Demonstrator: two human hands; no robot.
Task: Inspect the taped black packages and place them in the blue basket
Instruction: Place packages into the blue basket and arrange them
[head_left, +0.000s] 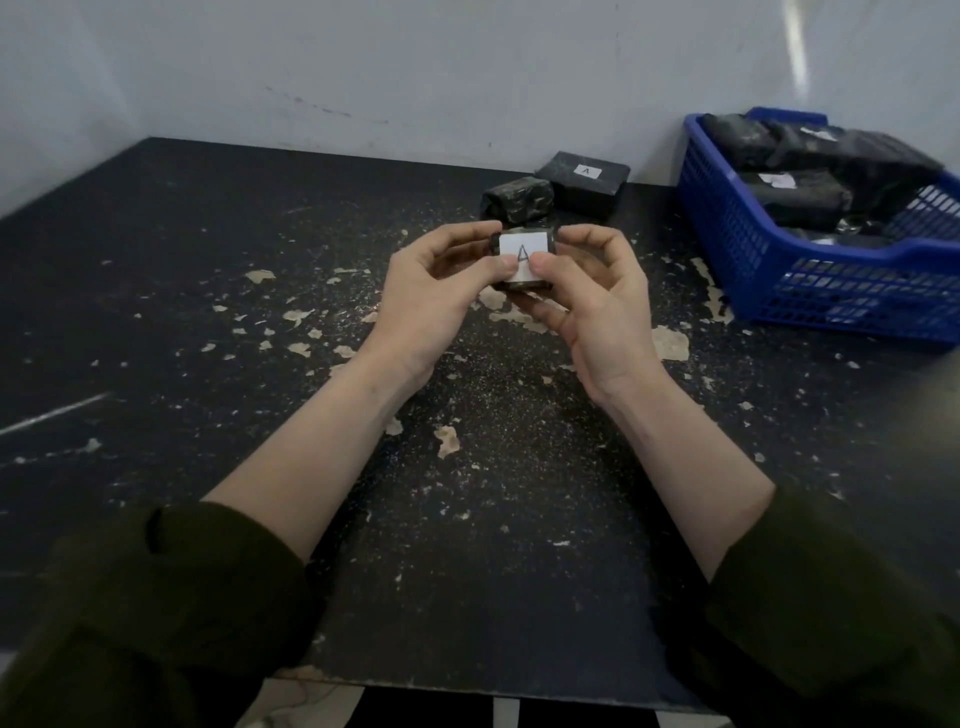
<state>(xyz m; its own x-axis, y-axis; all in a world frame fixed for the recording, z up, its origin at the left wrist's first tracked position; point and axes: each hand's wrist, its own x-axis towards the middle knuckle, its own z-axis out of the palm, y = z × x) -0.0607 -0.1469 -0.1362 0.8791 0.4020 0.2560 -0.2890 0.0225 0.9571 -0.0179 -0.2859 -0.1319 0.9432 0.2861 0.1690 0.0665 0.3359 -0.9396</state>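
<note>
Above the bench (260, 415), left hand (431, 296) and right hand (597, 312) pinch a small black package (522, 249), its "A" label facing up. Turning it slowly would check every taped seam. Blue basket (753, 270) sits right, two packages (545, 189) beyond.

Speckled table (208, 270): 2 packages (517, 200), blue basket (727, 234)

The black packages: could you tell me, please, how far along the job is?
Done: several packages lie in the basket. In hand: the left hand and right hand hold one package labelled A. Left: a small package and a flat package wait on the table.
</note>
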